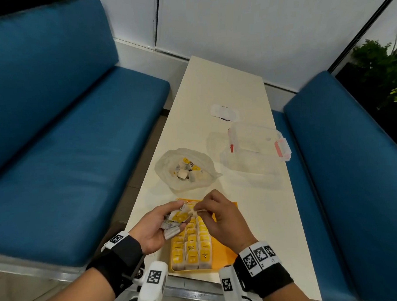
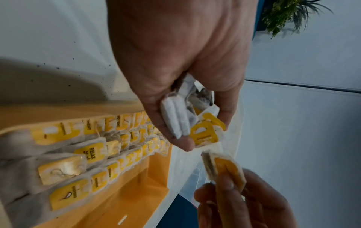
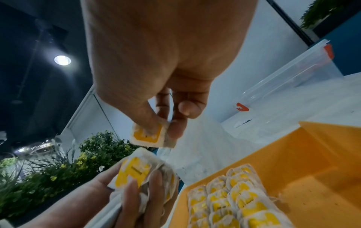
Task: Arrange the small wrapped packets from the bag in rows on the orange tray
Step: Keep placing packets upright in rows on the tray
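Observation:
The orange tray (image 1: 227,251) sits at the table's near edge, with three rows of yellow-labelled packets (image 1: 192,244) along its left side. My left hand (image 1: 164,222) hovers over the tray's far left corner and grips a bunch of packets (image 2: 187,117). My right hand (image 1: 209,209) is beside it and pinches a single packet (image 3: 148,135) between thumb and fingers, just off the bunch. The clear plastic bag (image 1: 184,169) lies open behind the tray with more packets inside.
A clear lidded box with red clips (image 1: 258,143) stands on the cream table (image 1: 213,86) at the right, with a small white wrapper (image 1: 224,112) beyond it. Blue benches (image 1: 67,133) flank the table. The tray's right half (image 3: 312,162) is bare.

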`<move>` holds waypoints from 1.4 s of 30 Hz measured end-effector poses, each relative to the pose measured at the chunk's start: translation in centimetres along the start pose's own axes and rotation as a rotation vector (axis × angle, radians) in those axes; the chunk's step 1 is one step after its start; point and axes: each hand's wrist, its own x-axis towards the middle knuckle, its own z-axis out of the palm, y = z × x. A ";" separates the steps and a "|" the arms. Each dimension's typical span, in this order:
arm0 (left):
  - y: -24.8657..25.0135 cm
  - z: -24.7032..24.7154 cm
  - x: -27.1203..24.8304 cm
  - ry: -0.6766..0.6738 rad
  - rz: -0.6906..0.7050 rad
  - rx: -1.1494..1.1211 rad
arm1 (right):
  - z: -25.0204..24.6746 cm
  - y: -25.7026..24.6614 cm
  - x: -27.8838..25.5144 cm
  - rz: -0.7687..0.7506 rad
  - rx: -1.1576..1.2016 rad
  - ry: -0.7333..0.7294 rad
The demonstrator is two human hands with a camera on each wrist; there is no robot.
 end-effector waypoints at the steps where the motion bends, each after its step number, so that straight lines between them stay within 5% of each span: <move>1: 0.1 -0.1 0.0 0.008 0.003 0.000 | -0.2 0.1 0.0 0.033 0.001 0.021; 18: 0.1 -0.7 -0.3 0.032 0.024 0.026 | -1.8 5.4 0.6 0.456 -0.237 -0.110; 42: -0.3 -1.0 -0.2 0.057 0.041 0.069 | 0.8 6.2 1.9 0.561 -0.481 -0.248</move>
